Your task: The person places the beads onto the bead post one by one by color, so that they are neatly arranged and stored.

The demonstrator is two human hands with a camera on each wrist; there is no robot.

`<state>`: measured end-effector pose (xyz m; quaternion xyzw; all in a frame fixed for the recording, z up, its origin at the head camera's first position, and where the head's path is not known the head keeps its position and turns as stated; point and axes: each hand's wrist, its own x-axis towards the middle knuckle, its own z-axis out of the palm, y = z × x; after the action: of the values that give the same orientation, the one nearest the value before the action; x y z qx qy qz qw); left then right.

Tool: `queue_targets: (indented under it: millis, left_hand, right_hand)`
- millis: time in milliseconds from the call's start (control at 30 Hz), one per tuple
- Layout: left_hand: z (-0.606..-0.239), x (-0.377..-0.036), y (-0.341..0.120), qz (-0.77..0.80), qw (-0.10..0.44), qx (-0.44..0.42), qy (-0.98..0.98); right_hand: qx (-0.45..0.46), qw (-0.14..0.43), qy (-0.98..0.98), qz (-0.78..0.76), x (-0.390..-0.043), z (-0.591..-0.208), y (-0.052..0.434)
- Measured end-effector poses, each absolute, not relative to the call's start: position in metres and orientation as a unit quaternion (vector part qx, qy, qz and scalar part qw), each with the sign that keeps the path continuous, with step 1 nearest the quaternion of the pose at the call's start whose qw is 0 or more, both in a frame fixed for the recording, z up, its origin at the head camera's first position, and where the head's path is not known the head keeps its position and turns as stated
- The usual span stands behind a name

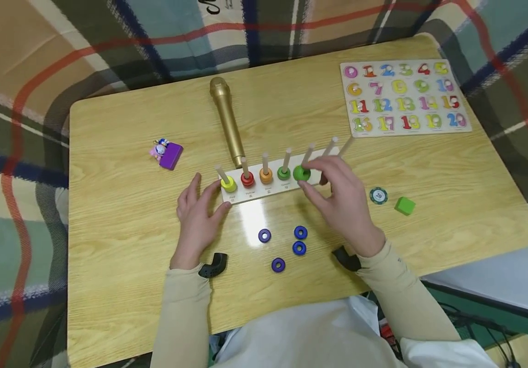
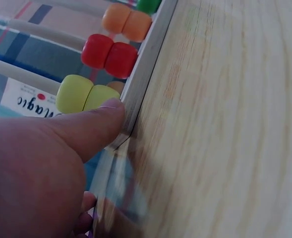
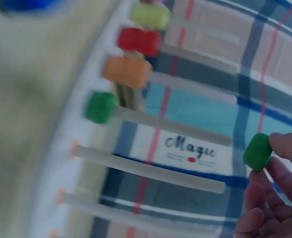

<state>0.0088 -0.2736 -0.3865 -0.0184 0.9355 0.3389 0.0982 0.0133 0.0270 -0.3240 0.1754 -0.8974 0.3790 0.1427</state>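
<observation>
Fingers (image 3: 283,179) pinch green ring (image 3: 258,151), visibly off pegs (image 3: 174,126) only from right wrist.

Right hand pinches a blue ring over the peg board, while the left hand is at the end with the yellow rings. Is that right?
Not quite: the right hand pinches a green ring, not a blue one, over the peg board, as the right wrist view shows. The left hand is at the end with the yellow rings.

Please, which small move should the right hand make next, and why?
Probably the right hand should slide its pinched green ring onto the peg with the lone green ring: the yellow rings, red rings and orange rings are already stacked in pairs.
</observation>
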Motion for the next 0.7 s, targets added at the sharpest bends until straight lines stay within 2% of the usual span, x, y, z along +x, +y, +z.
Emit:
queue_targets:
  millis: [100,233,700]
  left_hand:
    - [-0.388,0.014,-0.278,0.342,0.1,-0.026,0.934]
    - [-0.39,0.016,-0.28,0.346,0.103,-0.024,0.932]
    - [-0.389,0.012,-0.279,0.343,0.097,-0.018,0.934]
  right_hand:
    - [0.153,0.171,-0.891,0.391,-0.009,-0.306,0.019]
    - [0.148,0.144,-0.91,0.359,-0.022,-0.299,0.008]
    - [0.14,0.143,-0.911,0.36,-0.025,-0.295,0.012]
